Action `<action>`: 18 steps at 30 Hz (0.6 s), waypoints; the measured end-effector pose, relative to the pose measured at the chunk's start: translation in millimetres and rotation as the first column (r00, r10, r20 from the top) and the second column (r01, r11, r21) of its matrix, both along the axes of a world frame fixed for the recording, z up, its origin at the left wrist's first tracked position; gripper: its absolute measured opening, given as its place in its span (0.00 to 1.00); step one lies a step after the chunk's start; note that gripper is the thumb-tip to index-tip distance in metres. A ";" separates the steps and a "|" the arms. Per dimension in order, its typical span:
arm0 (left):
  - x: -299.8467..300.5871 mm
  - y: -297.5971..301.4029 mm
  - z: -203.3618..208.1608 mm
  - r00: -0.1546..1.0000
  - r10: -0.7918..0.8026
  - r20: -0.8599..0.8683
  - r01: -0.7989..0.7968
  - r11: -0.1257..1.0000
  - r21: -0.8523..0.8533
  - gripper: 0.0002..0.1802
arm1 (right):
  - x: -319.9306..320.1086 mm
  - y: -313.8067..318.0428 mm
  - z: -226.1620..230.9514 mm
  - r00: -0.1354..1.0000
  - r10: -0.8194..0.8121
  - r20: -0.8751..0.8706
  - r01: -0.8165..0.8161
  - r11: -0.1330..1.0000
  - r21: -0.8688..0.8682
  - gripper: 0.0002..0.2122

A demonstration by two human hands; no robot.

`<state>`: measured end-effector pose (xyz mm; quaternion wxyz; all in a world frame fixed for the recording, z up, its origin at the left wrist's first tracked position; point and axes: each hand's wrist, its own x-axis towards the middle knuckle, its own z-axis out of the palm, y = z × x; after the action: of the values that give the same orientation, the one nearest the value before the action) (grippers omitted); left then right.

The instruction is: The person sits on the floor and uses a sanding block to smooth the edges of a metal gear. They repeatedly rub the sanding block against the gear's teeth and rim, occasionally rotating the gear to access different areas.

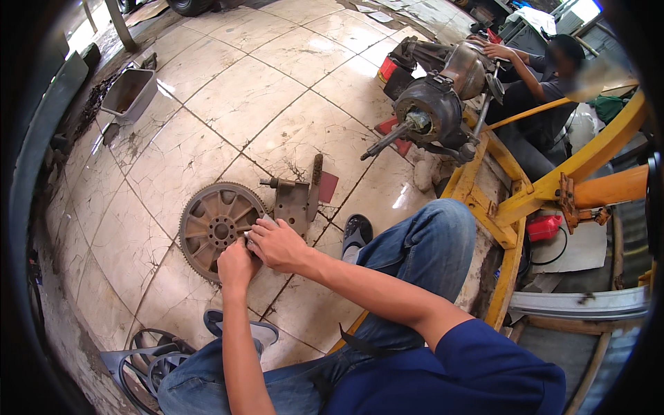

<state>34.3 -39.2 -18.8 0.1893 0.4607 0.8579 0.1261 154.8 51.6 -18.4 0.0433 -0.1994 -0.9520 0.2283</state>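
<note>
A rusty flywheel [197, 238] with a toothed rim lies flat on the tiled floor. Over its right edge my two hands meet, fingers curled. My left hand [236, 264] is closed by the rim, and what it grips is hidden. My right hand [278, 245] is closed beside it; a small pale grey piece [267, 218] shows at its fingers, too little to name. Just beyond stand a metal block with a protruding stub [292, 202], a long dark brush-like tool [316, 181] and a dark red square sheet [328, 187].
A large axle or gearbox assembly [429, 111] rests at the far right, near a yellow steel frame [508, 228]. Another person [536, 90] crouches behind it, hands on it. A grey basin [130, 93] sits far left. Black curved parts [149, 360] lie near my left leg.
</note>
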 end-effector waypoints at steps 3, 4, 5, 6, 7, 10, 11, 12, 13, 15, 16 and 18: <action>-2.7 0.2 -0.1 1.000 0.006 -0.021 -0.006 1.000 -0.019 0.15 | -5.0 -1.3 1.7 0.999 -0.008 0.046 0.007 1.000 0.016 0.20; -3.6 -0.1 -1.6 1.000 -0.004 -0.027 0.004 1.000 -0.001 0.15 | -4.1 -1.8 1.5 0.999 -0.015 0.047 0.013 0.999 0.045 0.19; -4.6 -1.2 -4.0 1.000 -0.012 -0.025 0.013 1.000 0.006 0.15 | -3.1 -2.8 1.2 0.999 -0.015 0.034 0.013 0.999 0.044 0.19; -5.5 -2.2 -6.3 0.999 -0.021 -0.023 0.022 1.000 0.013 0.15 | -1.9 -3.8 1.1 1.000 -0.015 0.022 0.014 0.999 0.042 0.19; -6.2 -2.1 -5.8 0.999 -0.035 -0.023 0.036 0.999 0.021 0.15 | -1.6 -4.3 1.3 1.000 -0.021 0.008 0.020 0.999 0.041 0.19; -4.9 0.0 -3.8 1.000 -0.006 0.004 0.006 0.999 -0.035 0.14 | -8.4 3.8 3.5 0.997 0.019 0.070 -0.020 1.000 0.012 0.19; -5.3 0.6 -2.4 1.000 -0.008 0.002 0.009 0.999 -0.036 0.14 | -10.2 4.8 5.8 0.995 0.019 0.097 -0.019 1.000 0.006 0.19; -5.9 0.9 -1.1 1.000 -0.011 0.000 0.011 0.999 -0.037 0.14 | -11.5 5.0 8.1 0.992 0.018 0.125 -0.018 1.000 0.000 0.19; -6.2 -0.3 -1.0 1.000 -0.009 0.001 0.010 0.999 -0.040 0.14 | -12.9 4.2 11.7 0.988 0.022 0.154 -0.021 1.000 -0.008 0.19; -5.9 -2.5 -4.1 1.000 0.000 -0.002 0.000 1.000 -0.012 0.13 | -9.9 4.0 19.5 0.981 0.057 0.183 -0.055 0.998 -0.015 0.19; -4.6 -3.2 -5.3 1.000 0.002 -0.003 -0.002 1.000 0.001 0.13 | -7.6 4.1 21.6 0.977 0.073 0.198 -0.070 0.997 -0.020 0.19; -4.8 -2.0 -7.8 1.000 0.002 0.000 -0.002 1.000 -0.018 0.13 | -7.6 7.6 13.3 0.993 0.066 0.097 -0.063 0.998 -0.028 0.17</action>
<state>29.5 -41.2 -26.6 0.1934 0.4580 0.8595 0.1188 147.2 59.2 -5.2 -0.0131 -0.1799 -0.9560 0.2314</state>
